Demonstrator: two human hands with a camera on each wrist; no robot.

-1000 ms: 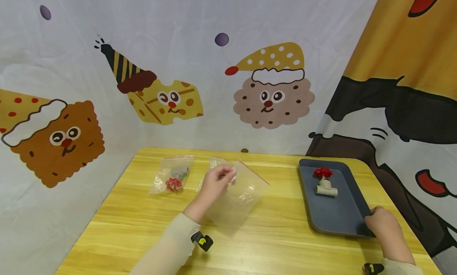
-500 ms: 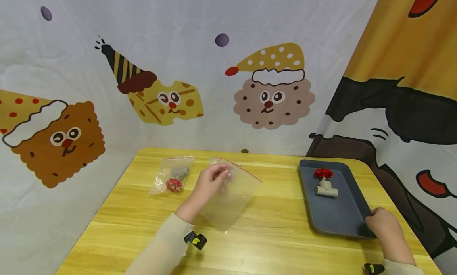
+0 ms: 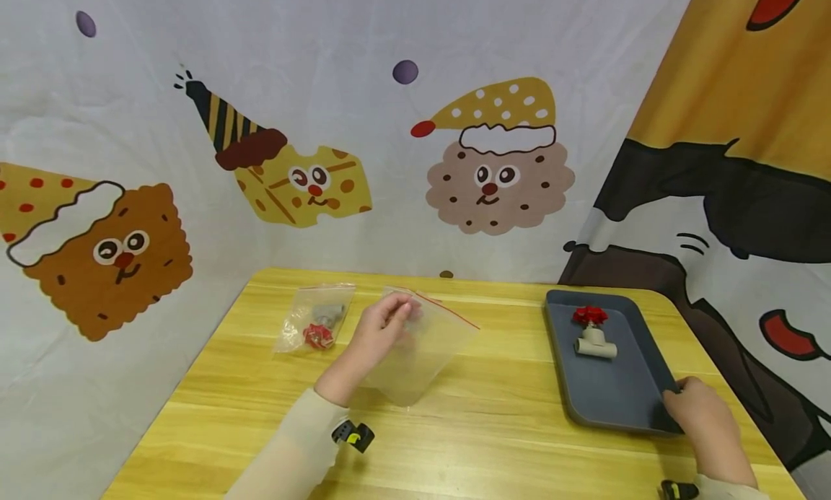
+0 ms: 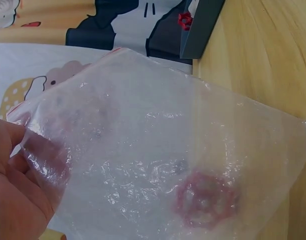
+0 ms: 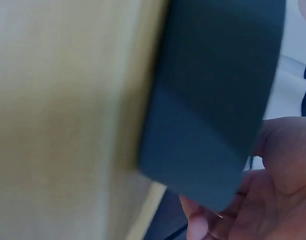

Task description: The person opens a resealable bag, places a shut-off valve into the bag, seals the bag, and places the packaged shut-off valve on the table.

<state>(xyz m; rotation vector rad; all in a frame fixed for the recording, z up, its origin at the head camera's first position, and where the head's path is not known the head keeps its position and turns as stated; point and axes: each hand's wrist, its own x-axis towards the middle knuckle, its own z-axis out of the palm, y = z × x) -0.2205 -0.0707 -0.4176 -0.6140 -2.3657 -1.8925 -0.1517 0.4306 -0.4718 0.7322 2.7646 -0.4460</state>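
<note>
My left hand (image 3: 376,330) pinches a clear zip bag (image 3: 431,348) with a red seal line near its top corner. The bag hangs slanted over the table. Through its plastic, a red handwheel (image 4: 205,200) shows blurred in the left wrist view; I cannot tell whether it is inside this bag. At the right, my right hand (image 3: 704,417) grips the near right corner of a grey tray (image 3: 620,406). In the tray's far half stands a beige tee-shaped pipe valve (image 3: 595,347) with a red handwheel on top.
Left of the left hand, another zip bag (image 3: 292,330) lies on the wooden table (image 3: 493,442), holding a grey valve with a red handwheel (image 3: 318,335). A curtain printed with cartoon figures (image 3: 389,247) stands right behind the table's far edge.
My left hand has drawn the zip bag a little to the left, and the bag's lower corner has risen slightly. The right hand keeps its grip on the tray.
</note>
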